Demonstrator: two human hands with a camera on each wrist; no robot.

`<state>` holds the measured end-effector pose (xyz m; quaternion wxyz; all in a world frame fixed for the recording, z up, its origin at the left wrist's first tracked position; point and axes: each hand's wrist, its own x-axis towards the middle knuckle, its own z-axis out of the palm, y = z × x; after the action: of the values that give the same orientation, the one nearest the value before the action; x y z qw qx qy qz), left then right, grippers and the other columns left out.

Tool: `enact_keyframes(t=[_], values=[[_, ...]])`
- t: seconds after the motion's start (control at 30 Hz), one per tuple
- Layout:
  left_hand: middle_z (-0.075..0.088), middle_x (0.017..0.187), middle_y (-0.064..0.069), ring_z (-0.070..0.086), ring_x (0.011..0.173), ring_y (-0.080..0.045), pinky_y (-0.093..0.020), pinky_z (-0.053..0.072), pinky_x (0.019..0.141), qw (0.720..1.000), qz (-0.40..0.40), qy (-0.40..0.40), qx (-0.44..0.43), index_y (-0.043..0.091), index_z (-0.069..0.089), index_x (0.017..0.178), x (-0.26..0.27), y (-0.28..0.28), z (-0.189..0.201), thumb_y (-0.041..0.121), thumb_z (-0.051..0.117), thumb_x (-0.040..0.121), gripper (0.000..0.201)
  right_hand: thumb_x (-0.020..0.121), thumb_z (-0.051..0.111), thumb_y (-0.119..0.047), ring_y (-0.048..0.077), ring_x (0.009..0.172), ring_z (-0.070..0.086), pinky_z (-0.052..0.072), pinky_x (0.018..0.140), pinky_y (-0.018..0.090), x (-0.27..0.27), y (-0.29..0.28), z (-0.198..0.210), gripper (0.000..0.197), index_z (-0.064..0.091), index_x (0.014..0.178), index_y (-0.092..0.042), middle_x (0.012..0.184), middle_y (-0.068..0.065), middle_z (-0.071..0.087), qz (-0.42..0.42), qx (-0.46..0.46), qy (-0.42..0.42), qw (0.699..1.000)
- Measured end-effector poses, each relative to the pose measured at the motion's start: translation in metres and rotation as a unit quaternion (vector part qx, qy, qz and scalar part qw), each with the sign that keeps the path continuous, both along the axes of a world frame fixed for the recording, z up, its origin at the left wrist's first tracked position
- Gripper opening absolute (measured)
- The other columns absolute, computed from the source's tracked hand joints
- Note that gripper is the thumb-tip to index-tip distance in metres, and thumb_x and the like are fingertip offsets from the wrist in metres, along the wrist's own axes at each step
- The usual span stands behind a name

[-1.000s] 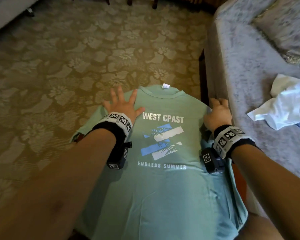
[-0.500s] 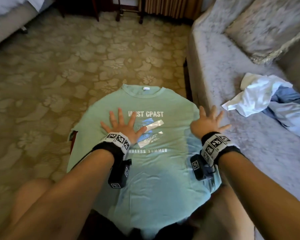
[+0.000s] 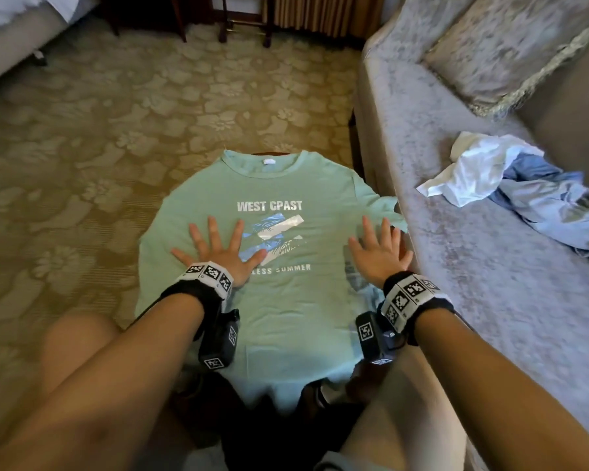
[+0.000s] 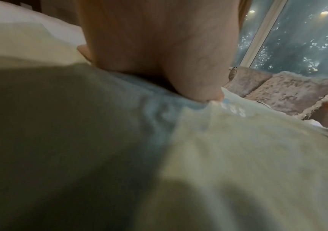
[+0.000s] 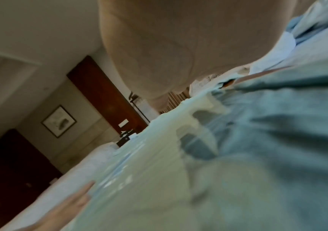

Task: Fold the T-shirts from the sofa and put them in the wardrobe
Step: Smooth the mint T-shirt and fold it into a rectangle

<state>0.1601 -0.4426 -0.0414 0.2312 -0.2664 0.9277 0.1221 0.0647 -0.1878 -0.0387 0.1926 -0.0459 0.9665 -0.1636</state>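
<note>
Your left hand (image 3: 215,256) is lying flat on the green T-shirt (image 3: 286,314), fingers spread wide and straight, palm pressing down beside the left edge of the printed graphic and covering the start of the lower line of lettering. Your right hand (image 3: 380,251) is doing the same near the shirt's right edge — fingers fanned out and straight, palm down on the fabric, just beside the front of the sofa (image 3: 473,266). Neither hand is pinching or gripping anything. Both wrists are wearing black bands with checkered markers.

The T-shirt is lying face up, collar pointing away from you, draped over a small round surface (image 3: 269,153) of which only a sliver of dark far edge is showing above the collar. The cloth is hanging over the surface's edges all round, and its hem is falling toward your knees at the near edge. The wrist views are showing only blurred green cloth (image 4: 238,156) under each palm.

On the sofa seat to your right, well apart from the shirt, a crumpled white garment (image 3: 470,171) is lying against a rumpled light-blue garment (image 3: 555,202) — the two are touching. A patterned cushion (image 3: 510,49) is leaning at the sofa's back. The floral carpet (image 3: 116,130) is stretching away on your left, with a bed corner (image 3: 14,35) at its far left.
</note>
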Motion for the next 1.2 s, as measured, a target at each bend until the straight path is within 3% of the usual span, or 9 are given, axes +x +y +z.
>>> enact_keyframes(t=[0.1,0.17,0.23,0.33,0.47,0.6,0.8,0.9,1.2], values=[[-0.039,0.152,-0.002,-0.034,0.139,-0.038,-0.078,-0.006,0.101,1.000,0.001,0.004,-0.003,0.050,-0.022,0.144,0.011,0.007,-0.002,0.091,0.011,0.072,0.089,0.096,0.031,-0.053,0.024,0.150,-0.009,0.001,0.118,0.058,0.025,-0.005,-0.010,0.060,0.014,0.152,-0.042,0.164,-0.005,-0.008,0.101,0.048,-0.023,0.993],[-0.033,0.155,-0.003,-0.029,0.141,-0.038,-0.077,-0.003,0.101,1.000,-0.003,-0.003,-0.008,0.050,-0.019,0.145,0.016,0.007,0.001,0.091,0.014,0.073,0.089,0.092,0.038,-0.042,0.029,0.145,0.017,0.019,0.114,0.057,0.032,-0.008,-0.005,0.054,0.031,0.145,-0.032,0.156,0.002,0.022,0.053,0.095,0.013,0.994],[-0.014,0.160,-0.009,-0.011,0.144,-0.041,-0.076,0.008,0.104,1.000,0.002,-0.001,-0.004,0.049,-0.006,0.148,0.021,0.008,0.011,0.089,0.021,0.076,0.087,0.092,0.038,-0.034,0.036,0.139,0.029,0.020,0.112,0.061,0.034,-0.018,0.014,0.050,0.037,0.140,-0.023,0.149,0.009,0.033,-0.025,0.151,0.003,0.988],[0.009,0.154,-0.016,0.008,0.141,-0.041,-0.068,0.018,0.106,0.999,0.016,0.052,0.001,0.041,0.009,0.147,0.020,0.014,0.026,0.084,0.027,0.080,0.081,0.091,0.038,-0.036,0.038,0.141,0.025,0.013,0.112,0.066,0.036,-0.034,0.034,0.058,0.033,0.146,-0.016,0.154,0.009,0.028,-0.074,0.176,-0.003,0.982],[-0.029,0.157,-0.009,-0.026,0.141,-0.042,-0.072,-0.007,0.105,0.999,-0.036,0.033,-0.014,0.045,-0.013,0.148,0.025,0.016,0.014,0.086,0.021,0.080,0.087,0.089,0.034,-0.058,0.034,0.149,0.002,0.011,0.114,0.065,0.037,-0.053,0.014,0.071,0.013,0.153,-0.035,0.163,0.000,0.004,0.081,0.057,-0.007,0.995],[-0.037,0.153,-0.004,-0.033,0.138,-0.042,-0.073,-0.008,0.105,0.999,-0.042,-0.010,0.011,0.048,-0.020,0.145,0.033,0.014,-0.005,0.088,0.020,0.076,0.089,0.088,0.026,-0.072,0.035,0.145,-0.027,-0.009,0.109,0.070,0.043,-0.053,-0.008,0.072,-0.010,0.148,-0.053,0.158,-0.011,-0.028,0.105,0.086,-0.091,0.987],[-0.032,0.156,-0.003,-0.027,0.142,-0.039,-0.068,-0.004,0.109,0.999,-0.043,0.008,-0.002,0.047,-0.015,0.148,0.021,-0.004,-0.002,0.083,0.020,0.082,0.083,0.066,0.049,-0.053,0.035,0.145,-0.026,-0.009,0.107,0.073,0.023,-0.056,-0.002,0.097,0.000,0.149,-0.051,0.163,0.001,-0.018,0.042,0.081,-0.088,0.992],[-0.026,0.158,0.000,-0.019,0.145,-0.037,-0.066,0.004,0.110,0.999,-0.051,0.007,-0.017,0.049,-0.013,0.148,0.021,-0.014,-0.002,0.082,0.020,0.083,0.080,0.081,0.041,-0.065,0.038,0.143,-0.029,-0.012,0.106,0.076,0.024,-0.076,0.002,0.084,-0.007,0.149,-0.052,0.160,-0.003,-0.024,0.073,0.067,-0.076,0.992],[-0.001,0.159,-0.009,0.008,0.141,-0.038,-0.058,0.022,0.104,0.997,-0.034,-0.006,-0.062,0.052,0.000,0.147,0.032,-0.036,0.004,0.087,0.032,0.075,0.086,0.085,0.032,-0.080,0.038,0.140,-0.034,-0.015,0.105,0.074,0.055,-0.151,-0.001,0.081,-0.012,0.148,-0.054,0.156,-0.004,-0.034,0.172,0.063,-0.075,0.980]])
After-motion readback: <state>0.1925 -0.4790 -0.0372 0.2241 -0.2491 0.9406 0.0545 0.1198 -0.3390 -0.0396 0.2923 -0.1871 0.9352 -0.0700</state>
